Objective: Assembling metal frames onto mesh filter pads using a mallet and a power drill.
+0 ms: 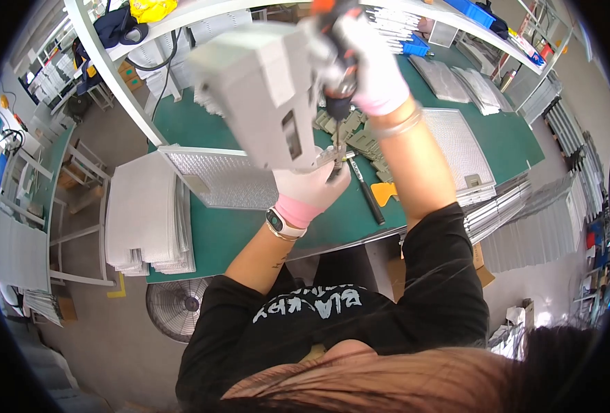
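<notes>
My left hand (310,184), in a white glove with a pink cuff, is closed on the lower edge of a grey box-shaped housing (260,89), which is tilted up above the table. My right hand (377,72), gloved too, grips a black and orange power screwdriver (341,79) upright. Its bit (339,134) points down at the housing's edge, just above my left fingers. Motion blurs the housing and the top of the tool. Whether the bit touches a screw I cannot make out.
Grey-green brackets (368,146), a black-handled hammer (367,196) and a yellow scraper (384,193) lie on the green table (298,237). A mesh panel (232,186) leans at left beside stacked panels (139,213). Another mesh panel (460,148) lies right. A white shelf (215,15) spans the back.
</notes>
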A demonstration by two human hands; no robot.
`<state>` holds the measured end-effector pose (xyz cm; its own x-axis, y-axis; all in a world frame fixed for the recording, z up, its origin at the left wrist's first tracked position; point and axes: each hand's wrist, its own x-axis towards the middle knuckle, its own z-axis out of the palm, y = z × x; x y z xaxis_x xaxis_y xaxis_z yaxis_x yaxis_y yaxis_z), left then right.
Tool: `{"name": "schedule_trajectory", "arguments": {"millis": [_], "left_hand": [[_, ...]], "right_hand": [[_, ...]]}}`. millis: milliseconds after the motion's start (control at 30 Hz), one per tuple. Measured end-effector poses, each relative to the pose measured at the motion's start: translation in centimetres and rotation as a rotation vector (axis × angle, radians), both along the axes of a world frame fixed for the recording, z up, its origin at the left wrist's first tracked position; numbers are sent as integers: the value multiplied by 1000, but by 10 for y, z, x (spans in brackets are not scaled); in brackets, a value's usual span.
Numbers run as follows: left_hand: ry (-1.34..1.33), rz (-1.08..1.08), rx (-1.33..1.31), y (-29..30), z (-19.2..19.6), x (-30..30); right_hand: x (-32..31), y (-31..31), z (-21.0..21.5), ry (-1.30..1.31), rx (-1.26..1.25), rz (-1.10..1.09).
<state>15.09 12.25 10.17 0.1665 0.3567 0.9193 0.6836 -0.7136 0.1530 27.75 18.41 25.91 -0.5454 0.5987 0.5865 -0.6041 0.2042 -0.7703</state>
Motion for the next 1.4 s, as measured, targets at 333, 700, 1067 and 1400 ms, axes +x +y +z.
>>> {"name": "schedule_trajectory", "arguments": {"millis": [333, 700, 1067, 1400], "left_hand": [[-13, -185, -44, 1, -18, -1], [-61, -205, -86, 6, -4, -3], [-127, -286, -542, -9, -1, -5], [507, -171, -302, -105, -17, -95]], "right_hand": [[-25, -9, -12, 9, 1, -46], [-37, -7, -26, 148, -13, 79], [-11, -7, -30, 209, -105, -110], [-4, -49, 44, 340, -125, -349]]}}
